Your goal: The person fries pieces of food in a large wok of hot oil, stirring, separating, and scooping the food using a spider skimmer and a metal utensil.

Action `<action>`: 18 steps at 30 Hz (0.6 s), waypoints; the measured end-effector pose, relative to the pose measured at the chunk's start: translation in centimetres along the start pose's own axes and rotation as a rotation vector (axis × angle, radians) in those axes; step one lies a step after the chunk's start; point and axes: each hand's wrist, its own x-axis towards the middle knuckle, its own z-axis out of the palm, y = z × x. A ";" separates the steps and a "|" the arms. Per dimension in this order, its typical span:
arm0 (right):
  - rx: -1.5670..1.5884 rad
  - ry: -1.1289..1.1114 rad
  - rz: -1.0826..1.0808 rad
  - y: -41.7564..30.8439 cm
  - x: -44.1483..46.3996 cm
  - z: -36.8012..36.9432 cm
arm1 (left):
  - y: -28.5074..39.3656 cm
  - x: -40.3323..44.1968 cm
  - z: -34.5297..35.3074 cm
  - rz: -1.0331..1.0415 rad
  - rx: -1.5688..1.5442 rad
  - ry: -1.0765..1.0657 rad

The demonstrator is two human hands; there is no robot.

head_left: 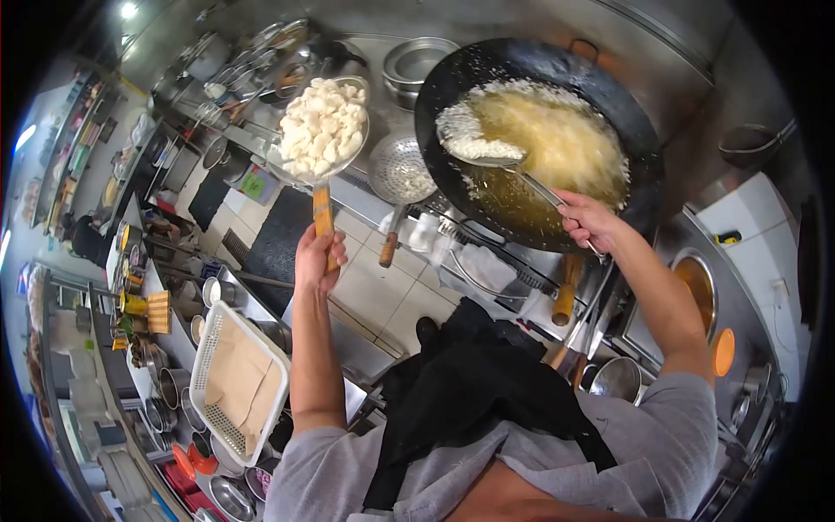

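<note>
My left hand [320, 258] is closed around the wooden handle of a strainer [364, 139], held up left of the wok. Pale, lumpy pieces of food [323, 129] are heaped in it. My right hand [591, 222] grips the metal handle of a skimmer [541, 188], whose head lies in the large black wok [444, 87]. Small white bits [474, 139] cover the skimmer's head. Around it the yellow oil [557, 130] bubbles and foams, with more white bits along its edge.
A perforated strainer [398, 161] with a wooden handle sits between the held strainer and the wok. Stacked metal pans [417, 65] stand behind it. Long-handled tools [591, 313] lie near the wok's front. A paper-lined white basket [280, 383] is at lower left, beside several bowls.
</note>
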 end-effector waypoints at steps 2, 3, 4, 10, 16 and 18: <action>0.009 0.032 -0.034 -0.2 1.5 2.0 | 2.1 3.7 -0.8 -0.006 -0.036 -0.044; 0.062 0.070 -0.101 -0.1 2.6 2.8 | 3.1 5.7 -1.5 0.001 -0.040 -0.045; 0.115 0.113 -0.169 0.0 3.6 3.5 | 4.0 7.8 -2.3 0.007 -0.037 -0.058; 0.187 0.266 -0.262 -0.4 5.2 8.5 | 8.0 17.0 -4.9 0.007 -0.053 -0.102; 0.249 0.359 -0.382 -1.2 1.5 11.4 | 8.8 21.7 -6.3 -0.016 -0.097 -0.129; 0.286 0.389 -0.454 -1.7 0.4 12.0 | 9.0 22.7 -6.2 -0.015 -0.086 -0.119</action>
